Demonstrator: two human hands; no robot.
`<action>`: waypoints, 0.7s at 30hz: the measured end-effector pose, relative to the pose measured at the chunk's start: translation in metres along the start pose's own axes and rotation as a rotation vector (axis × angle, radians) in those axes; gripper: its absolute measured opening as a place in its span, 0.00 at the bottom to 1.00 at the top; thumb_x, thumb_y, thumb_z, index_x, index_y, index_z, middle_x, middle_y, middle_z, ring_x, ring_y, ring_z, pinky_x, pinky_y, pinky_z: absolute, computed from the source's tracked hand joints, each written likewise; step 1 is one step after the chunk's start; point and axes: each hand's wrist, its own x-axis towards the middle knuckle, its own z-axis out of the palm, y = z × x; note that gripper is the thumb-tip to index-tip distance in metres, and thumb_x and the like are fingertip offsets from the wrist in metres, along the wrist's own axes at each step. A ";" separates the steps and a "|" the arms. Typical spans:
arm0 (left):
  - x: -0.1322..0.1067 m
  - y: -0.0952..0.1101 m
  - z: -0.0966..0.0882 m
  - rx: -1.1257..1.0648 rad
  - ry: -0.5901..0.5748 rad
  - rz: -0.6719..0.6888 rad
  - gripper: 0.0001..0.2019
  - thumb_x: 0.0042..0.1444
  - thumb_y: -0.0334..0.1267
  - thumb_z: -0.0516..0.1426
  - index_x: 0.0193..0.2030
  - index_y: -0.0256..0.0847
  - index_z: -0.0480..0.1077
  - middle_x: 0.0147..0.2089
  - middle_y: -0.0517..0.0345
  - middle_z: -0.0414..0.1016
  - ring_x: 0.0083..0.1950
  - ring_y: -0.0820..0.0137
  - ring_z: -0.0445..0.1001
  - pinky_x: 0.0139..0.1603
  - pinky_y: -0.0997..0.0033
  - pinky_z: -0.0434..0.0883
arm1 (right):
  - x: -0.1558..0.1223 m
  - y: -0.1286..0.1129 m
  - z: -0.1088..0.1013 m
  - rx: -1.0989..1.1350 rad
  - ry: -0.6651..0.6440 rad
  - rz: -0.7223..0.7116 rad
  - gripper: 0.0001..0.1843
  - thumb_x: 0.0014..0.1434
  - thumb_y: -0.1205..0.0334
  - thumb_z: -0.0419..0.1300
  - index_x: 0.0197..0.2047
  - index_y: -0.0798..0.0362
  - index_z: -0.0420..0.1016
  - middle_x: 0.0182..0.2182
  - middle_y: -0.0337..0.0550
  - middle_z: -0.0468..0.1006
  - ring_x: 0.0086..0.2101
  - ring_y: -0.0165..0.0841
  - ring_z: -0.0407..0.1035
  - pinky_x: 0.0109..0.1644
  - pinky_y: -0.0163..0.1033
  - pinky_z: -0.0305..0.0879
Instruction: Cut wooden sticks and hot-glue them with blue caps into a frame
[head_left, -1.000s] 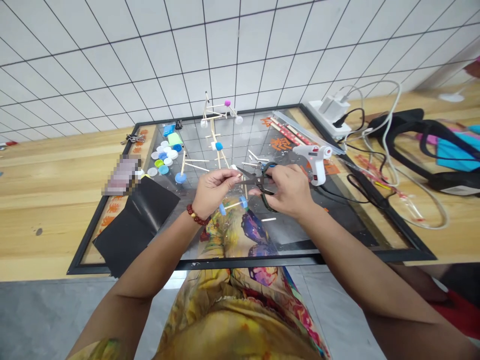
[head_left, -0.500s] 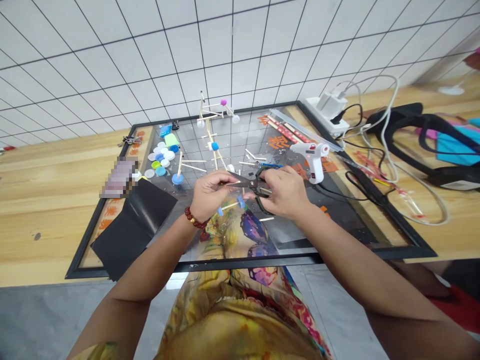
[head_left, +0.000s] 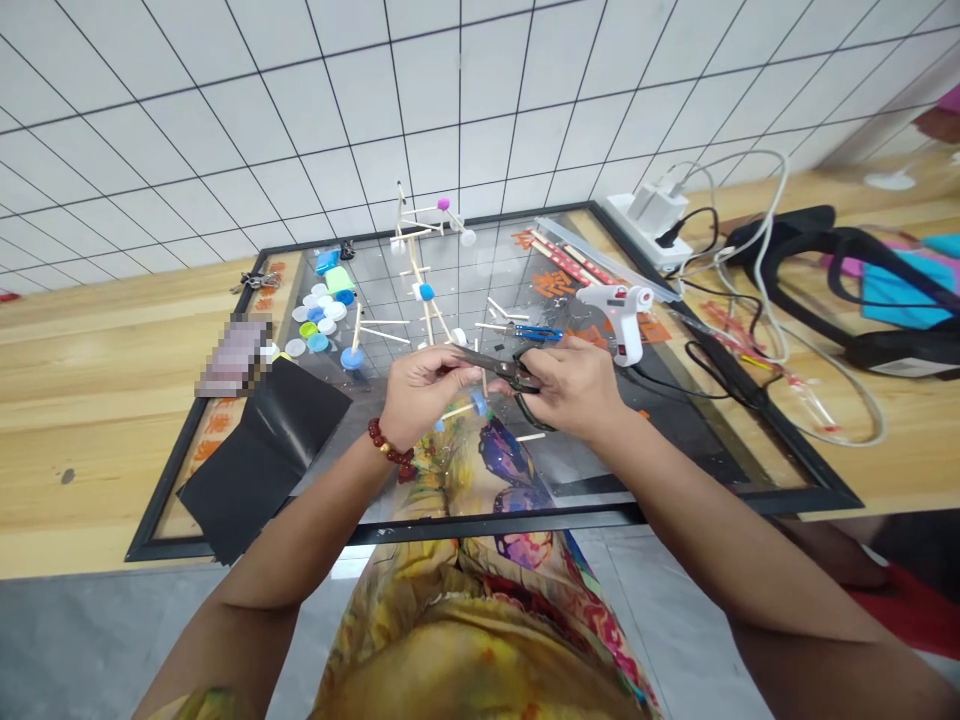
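My right hand (head_left: 574,385) grips a pair of dark scissors (head_left: 501,370), fingers through the handles, with the blades pointing left and nearly closed. At the blade tips my left hand (head_left: 424,390) pinches something too small to make out between thumb and fingers. Just below the scissors, a thin stick joint with a blue cap (head_left: 478,403) is partly hidden by my hands. Behind them stands a frame of thin sticks (head_left: 416,265) joined with bottle caps. A blue-handled tool (head_left: 536,332) lies beyond my right hand.
A white glue gun (head_left: 621,315) sits right of my hands, its cable trailing to a power strip (head_left: 649,235). Loose bottle caps (head_left: 319,318), black sheets (head_left: 262,465) and a blurred-out phone-like object (head_left: 236,355) are to the left. A black headset-like frame (head_left: 817,270) lies far right.
The scissor blades have come closer together near my left fingertips. My right hand has shifted slightly, showing more of the blue-handled tool. The view has moved a little.
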 end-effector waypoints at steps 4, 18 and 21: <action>0.010 0.002 -0.005 -0.335 0.117 -0.174 0.04 0.49 0.35 0.66 0.32 0.39 0.77 0.28 0.60 0.75 0.28 0.78 0.69 0.29 0.79 0.66 | 0.004 0.013 0.007 -0.088 0.018 0.246 0.21 0.59 0.43 0.52 0.30 0.52 0.73 0.24 0.47 0.77 0.28 0.38 0.69 0.37 0.42 0.55; 0.039 -0.012 -0.046 -0.657 0.484 -0.405 0.06 0.48 0.28 0.65 0.32 0.36 0.73 0.33 0.63 0.75 0.29 0.83 0.71 0.31 0.82 0.68 | 0.003 0.038 0.012 -0.141 -0.261 0.297 0.19 0.57 0.45 0.56 0.35 0.52 0.78 0.32 0.48 0.80 0.35 0.42 0.74 0.37 0.44 0.62; 0.040 -0.013 -0.048 -0.600 0.487 -0.365 0.06 0.47 0.29 0.66 0.32 0.37 0.74 0.34 0.63 0.76 0.29 0.83 0.71 0.31 0.82 0.68 | 0.003 0.043 0.007 -0.057 -0.182 0.256 0.19 0.59 0.45 0.55 0.35 0.50 0.80 0.35 0.49 0.80 0.38 0.44 0.74 0.39 0.46 0.65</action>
